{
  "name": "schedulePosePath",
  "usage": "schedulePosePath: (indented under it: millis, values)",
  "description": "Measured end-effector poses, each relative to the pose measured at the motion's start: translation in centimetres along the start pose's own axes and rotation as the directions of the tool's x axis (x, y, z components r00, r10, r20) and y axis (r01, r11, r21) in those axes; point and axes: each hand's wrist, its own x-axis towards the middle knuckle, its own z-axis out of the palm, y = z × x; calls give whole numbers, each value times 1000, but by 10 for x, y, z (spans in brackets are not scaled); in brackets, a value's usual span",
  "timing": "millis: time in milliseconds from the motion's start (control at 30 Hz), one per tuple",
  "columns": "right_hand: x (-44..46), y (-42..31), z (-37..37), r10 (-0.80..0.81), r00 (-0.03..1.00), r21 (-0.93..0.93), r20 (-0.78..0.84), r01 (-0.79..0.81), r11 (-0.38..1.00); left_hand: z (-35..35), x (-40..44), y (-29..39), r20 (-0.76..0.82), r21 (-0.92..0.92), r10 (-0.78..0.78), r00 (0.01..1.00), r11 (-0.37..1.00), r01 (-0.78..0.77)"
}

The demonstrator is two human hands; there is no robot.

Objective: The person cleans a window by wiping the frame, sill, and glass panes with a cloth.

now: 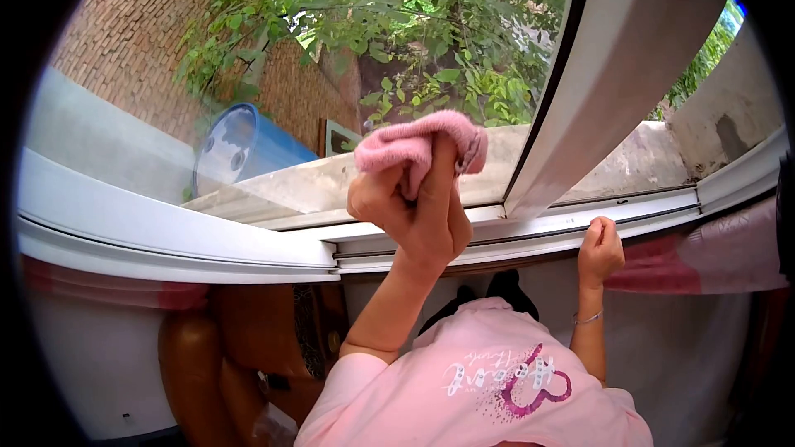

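Observation:
My left hand (418, 211) is raised in front of the window glass, its fingers wrapped round a folded pink cloth (426, 145). Whether the cloth presses on the pane (273, 58) or is just short of it, I cannot tell. Lower on the right, my right hand (600, 252) is closed in a fist by the inner edge of the white window sill track (571, 219). Nothing shows in that fist.
A white upright frame (592, 74) divides the window. Outside are a blue barrel (277, 145), a brick wall (132, 25) and leafy branches (447, 74). Brown wooden furniture (257, 327) stands below left, with a pink curtain (704, 252) at right.

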Motion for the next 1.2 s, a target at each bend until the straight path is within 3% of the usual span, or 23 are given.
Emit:
schedulePosePath:
  millis: [200, 333, 600, 633, 667, 767, 833, 933, 1000, 1033, 1067, 1133, 1167, 1200]
  values:
    - [1, 2, 0, 29, 999, 8, 42, -30, 1000, 4, -12, 3, -28, -123, -118, 993, 986, 114]
    - [2, -1, -5, 19, 998, -31, 58, -17, 999, -3, 7, 3, -12, 48, -5, 1000, 999, 5]
    - [0, 1, -3, 16, 999, 29, 51, -18, 999, 5, -6, -5, -61, -126, -70, 996, 990, 62]
    - [1, 0, -4, 3, 999, 37, 48, -4, 999, 9, 1, -3, -129, -85, -18, 991, 996, 7]
    - [1, 1, -5, 1, 999, 34, 54, -3, 999, 0, 9, -3, -53, -34, 3, 999, 999, -5]
    - [1, 3, -2, -15, 999, 23, 30, 14, 1000, 3, -1, -1, -64, -25, -12, 998, 1000, 10]
    - [-1, 6, 2, -30, 999, 30, 9, 30, 999, 7, -21, -3, -43, -200, -196, 980, 962, 184]
    - [-1, 2, -3, 34, 997, 26, 71, -36, 999, 4, -7, -3, -75, -129, -99, 992, 988, 89]
    - [2, 0, -3, 19, 998, 31, 59, -20, 999, -5, 10, 1, -29, 16, -8, 1000, 1000, 9]
    - [3, 0, -4, 3, 999, 38, 40, -5, 999, -6, 0, 4, 76, 58, -61, 995, 997, 56]
    - [3, -1, -5, -12, 1000, 48, 19, 11, 999, -5, -6, 3, 77, 61, -65, 995, 996, 61]
    - [1, 2, -3, -5, 999, 46, 33, 3, 999, 0, -17, -3, 61, -161, -157, 986, 973, 165]
    - [-1, 5, -2, 14, 999, 40, 46, -16, 999, 0, -38, -3, 153, -331, -316, 936, 876, 350]
    - [0, 4, -1, 36, 998, 34, 56, -38, 999, 2, -40, 2, 174, -187, -319, 932, 918, 349]
